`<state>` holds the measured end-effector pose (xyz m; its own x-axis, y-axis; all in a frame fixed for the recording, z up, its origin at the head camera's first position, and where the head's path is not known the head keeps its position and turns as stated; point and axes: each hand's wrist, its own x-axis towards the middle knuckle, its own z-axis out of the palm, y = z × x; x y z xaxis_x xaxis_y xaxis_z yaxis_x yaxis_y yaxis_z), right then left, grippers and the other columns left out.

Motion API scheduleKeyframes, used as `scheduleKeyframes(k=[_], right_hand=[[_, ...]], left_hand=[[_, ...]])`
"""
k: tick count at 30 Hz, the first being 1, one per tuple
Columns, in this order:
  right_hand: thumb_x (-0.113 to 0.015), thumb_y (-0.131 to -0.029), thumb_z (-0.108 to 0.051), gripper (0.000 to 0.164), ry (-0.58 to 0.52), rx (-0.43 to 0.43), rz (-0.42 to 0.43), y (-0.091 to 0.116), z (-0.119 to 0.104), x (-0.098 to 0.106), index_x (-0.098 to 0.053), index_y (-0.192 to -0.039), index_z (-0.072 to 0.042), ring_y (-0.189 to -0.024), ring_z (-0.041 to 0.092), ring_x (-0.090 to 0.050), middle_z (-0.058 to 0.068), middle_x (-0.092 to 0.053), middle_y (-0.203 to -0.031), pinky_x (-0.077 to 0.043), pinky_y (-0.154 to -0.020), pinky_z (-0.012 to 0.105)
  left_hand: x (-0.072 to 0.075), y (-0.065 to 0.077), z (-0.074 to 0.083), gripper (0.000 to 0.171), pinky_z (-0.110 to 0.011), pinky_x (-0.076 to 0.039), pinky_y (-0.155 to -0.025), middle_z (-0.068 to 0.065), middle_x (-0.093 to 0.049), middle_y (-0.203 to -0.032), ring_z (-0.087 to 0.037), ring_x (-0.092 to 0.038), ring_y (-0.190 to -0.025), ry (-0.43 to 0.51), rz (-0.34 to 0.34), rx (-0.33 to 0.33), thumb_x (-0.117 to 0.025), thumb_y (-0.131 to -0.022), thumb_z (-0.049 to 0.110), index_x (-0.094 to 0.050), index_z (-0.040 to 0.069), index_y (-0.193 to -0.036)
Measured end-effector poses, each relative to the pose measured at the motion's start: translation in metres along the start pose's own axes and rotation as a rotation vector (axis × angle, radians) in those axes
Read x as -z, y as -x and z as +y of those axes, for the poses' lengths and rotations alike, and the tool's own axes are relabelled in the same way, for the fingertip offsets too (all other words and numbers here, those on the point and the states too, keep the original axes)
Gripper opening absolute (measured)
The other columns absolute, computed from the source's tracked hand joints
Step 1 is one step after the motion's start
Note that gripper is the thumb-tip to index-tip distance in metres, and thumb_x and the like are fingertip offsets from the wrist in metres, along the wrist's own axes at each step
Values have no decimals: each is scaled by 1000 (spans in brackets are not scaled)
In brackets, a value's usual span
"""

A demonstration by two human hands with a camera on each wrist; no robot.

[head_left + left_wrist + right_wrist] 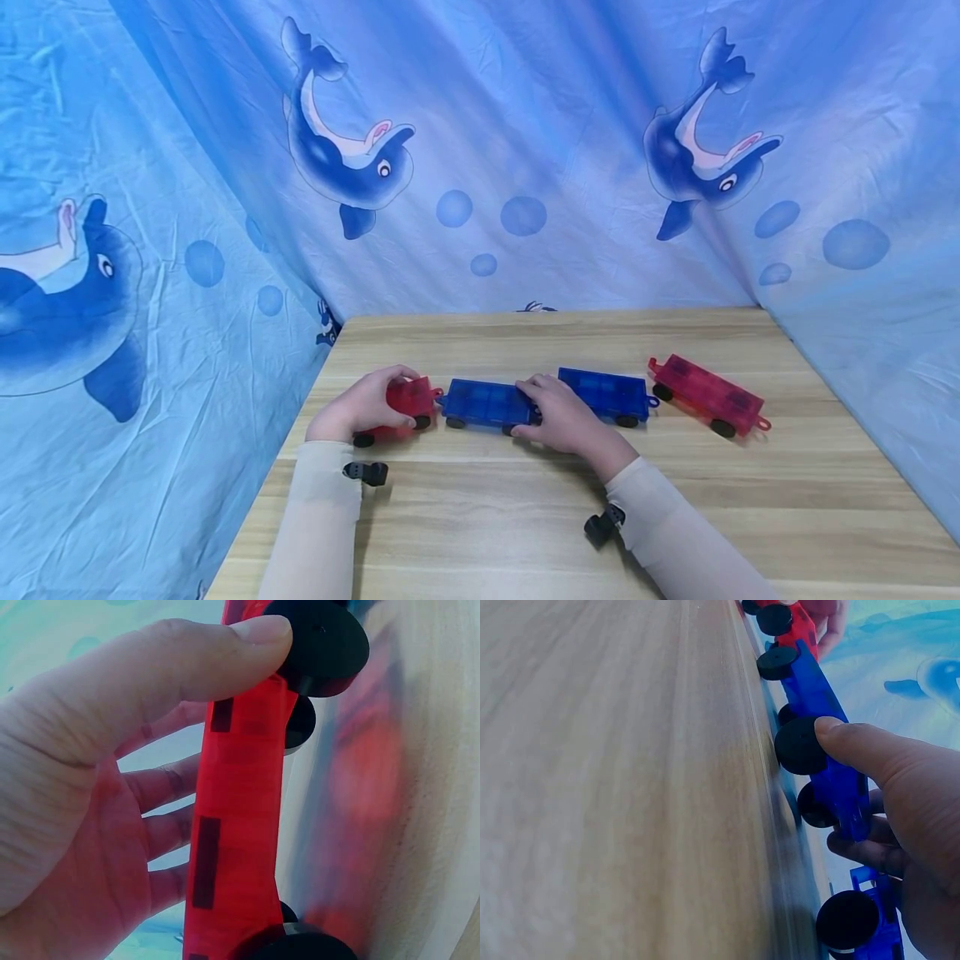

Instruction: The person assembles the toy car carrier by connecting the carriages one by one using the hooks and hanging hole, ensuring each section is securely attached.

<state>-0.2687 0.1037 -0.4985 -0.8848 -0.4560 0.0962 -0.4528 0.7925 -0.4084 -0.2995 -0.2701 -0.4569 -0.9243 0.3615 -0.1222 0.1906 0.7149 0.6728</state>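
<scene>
My left hand grips a see-through red toy train car at the left of the table, thumb on its near side by a black wheel. Its right-hand hook meets the left end of a blue toy train car. My right hand holds that blue car by its right end, the thumb against a wheel and the fingers behind the body. Just right of this hand stands a second blue car, its left end partly hidden. Both held cars are upright on their wheels.
Farther right, a second red car sits at an angle, its left hook close to the second blue car's ring. The wooden table ends at a blue dolphin-printed curtain behind and on both sides.
</scene>
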Motion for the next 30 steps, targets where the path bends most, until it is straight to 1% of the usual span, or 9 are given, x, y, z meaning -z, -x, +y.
scheduleKeyframes(k=[10,16,21,26,30], right_hand=[[-82,-88,-56,88,-5,5,3,0,0,0,-50,-157,-14,-141,30,-48,4,-56,-146,-38,-118,54],[-81,-88,-56,88,-2,3,0,0,0,1,-49,-158,-13,-142,31,-47,4,-56,-147,-38,-118,54],[-81,-88,-56,88,-6,0,-4,0,-1,1,-49,-158,-13,-142,31,-47,5,-56,-147,-37,-118,55],[-81,-88,-57,88,-4,-1,-6,0,0,0,-49,-158,-14,-144,31,-45,4,-55,-148,-37,-118,54],[-81,-88,-56,88,-9,-6,-5,0,0,0,-48,-158,-14,-142,31,-46,4,-55,-147,-38,-118,54]], left_hand=[[-1,0,0,75,-50,-57,-96,-8,-66,-131,-29,-63,-116,-7,14,8,-96,-75,17,-59,16,-141],[0,0,-1,74,-50,-57,-95,-8,-65,-131,-29,-64,-115,-36,16,7,-95,-75,17,-59,17,-140],[-2,-1,-3,75,-48,-58,-93,-8,-62,-134,-30,-63,-113,-55,-5,42,-96,-74,19,-60,19,-140],[-5,0,-2,77,-47,-59,-91,-8,-63,-133,-29,-62,-113,-72,1,67,-96,-73,16,-60,19,-140],[-5,-2,1,78,-47,-59,-91,-7,-65,-132,-28,-62,-113,-75,9,72,-97,-72,14,-60,18,-140]])
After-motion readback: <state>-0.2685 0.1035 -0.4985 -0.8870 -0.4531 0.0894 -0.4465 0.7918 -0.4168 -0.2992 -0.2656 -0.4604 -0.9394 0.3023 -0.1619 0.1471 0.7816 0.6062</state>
